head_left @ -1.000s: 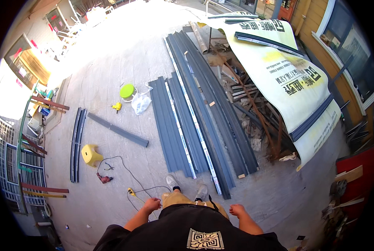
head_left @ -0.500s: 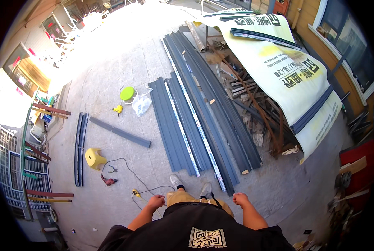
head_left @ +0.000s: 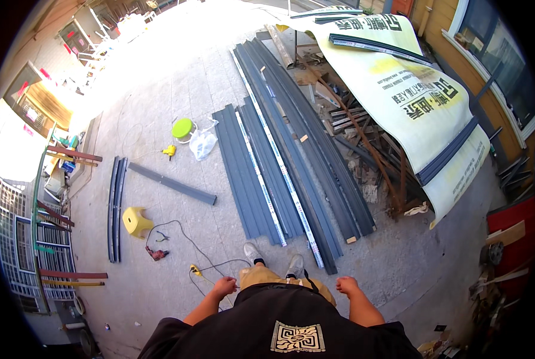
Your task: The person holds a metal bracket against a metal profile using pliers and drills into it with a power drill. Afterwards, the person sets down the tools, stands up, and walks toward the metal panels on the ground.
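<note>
My left hand (head_left: 224,286) hangs beside my left hip with its fingers curled; whatever it may hold is too small to make out. By my other hip, my right hand (head_left: 346,285) is curled into a loose fist, and I see nothing in it. Both hands are apart from the things on the ground. In front of my shoes lie long dark grey metal profiles (head_left: 231,173), side by side in a wide row. A strip of white printed film (head_left: 286,182) runs along one of them. The near ends of the profiles lie closest to my feet.
To the left are a yellow stool (head_left: 137,222), a red power drill (head_left: 157,254), pliers (head_left: 162,237), a looping cable (head_left: 187,236), a single profile (head_left: 173,183) and a bundle of profiles (head_left: 116,209). A green-topped stool (head_left: 183,127) stands farther off. Right, a printed sheet (head_left: 393,78) covers scrap.
My view has shifted a little, so the profiles and shoes appear slightly higher. Both hands stay by my hips, and the things on the ground lie as before.
</note>
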Available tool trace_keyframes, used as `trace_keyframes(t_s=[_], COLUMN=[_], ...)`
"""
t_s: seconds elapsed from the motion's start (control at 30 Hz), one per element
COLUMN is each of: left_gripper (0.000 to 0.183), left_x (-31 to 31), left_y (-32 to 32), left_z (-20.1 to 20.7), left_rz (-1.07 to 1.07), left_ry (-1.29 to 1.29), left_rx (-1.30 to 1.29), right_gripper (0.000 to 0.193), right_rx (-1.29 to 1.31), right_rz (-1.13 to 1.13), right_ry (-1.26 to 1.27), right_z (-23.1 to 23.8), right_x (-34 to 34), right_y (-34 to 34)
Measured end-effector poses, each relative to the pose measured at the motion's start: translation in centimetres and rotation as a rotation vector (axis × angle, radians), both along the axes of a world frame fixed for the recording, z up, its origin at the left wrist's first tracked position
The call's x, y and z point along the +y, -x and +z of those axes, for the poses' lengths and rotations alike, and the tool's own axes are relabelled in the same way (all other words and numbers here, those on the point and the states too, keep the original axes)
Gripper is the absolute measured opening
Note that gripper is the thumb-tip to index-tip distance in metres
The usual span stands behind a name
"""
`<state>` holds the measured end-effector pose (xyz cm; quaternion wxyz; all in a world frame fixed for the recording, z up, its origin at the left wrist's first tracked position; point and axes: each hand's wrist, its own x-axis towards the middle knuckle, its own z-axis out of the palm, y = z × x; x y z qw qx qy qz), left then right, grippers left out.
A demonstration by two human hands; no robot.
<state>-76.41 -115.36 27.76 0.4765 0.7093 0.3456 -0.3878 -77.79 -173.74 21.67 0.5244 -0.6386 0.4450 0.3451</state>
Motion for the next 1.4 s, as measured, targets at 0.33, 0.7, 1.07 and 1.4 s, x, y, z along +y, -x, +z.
trace_keyframes(t_s=[0.33, 0.7, 1.07, 1.4], left_gripper=[0.039, 0.038, 0.036, 0.037], left_x=[-1.7, -1.2, -1.7, -2.2], left_y=[-1.1, 1.2, 1.2, 3.1], left_z=[1.0, -0.7, -0.2, -0.1], left_rz=[-0.044, 0.029, 0.072, 0.055], left_ry=[0.001, 0.009, -0.011, 0.000], left_rx=[-0.035, 0.000, -0.046, -0.058], right_gripper=[0.025, 0.027, 0.028, 0.029], right_rx=[-0.031, -0.033, -0.040, -0.035], right_rz=[0.019, 0.097, 0.089, 0.160], right_ry=[-0.021, -0.053, -0.091, -0.055], right_z=[-0.3, -1.1, -0.7, -0.8], right_x=[0.4, -0.3, -0.2, -0.2], right_y=[-0.1, 0.3, -1.6, -2.1])
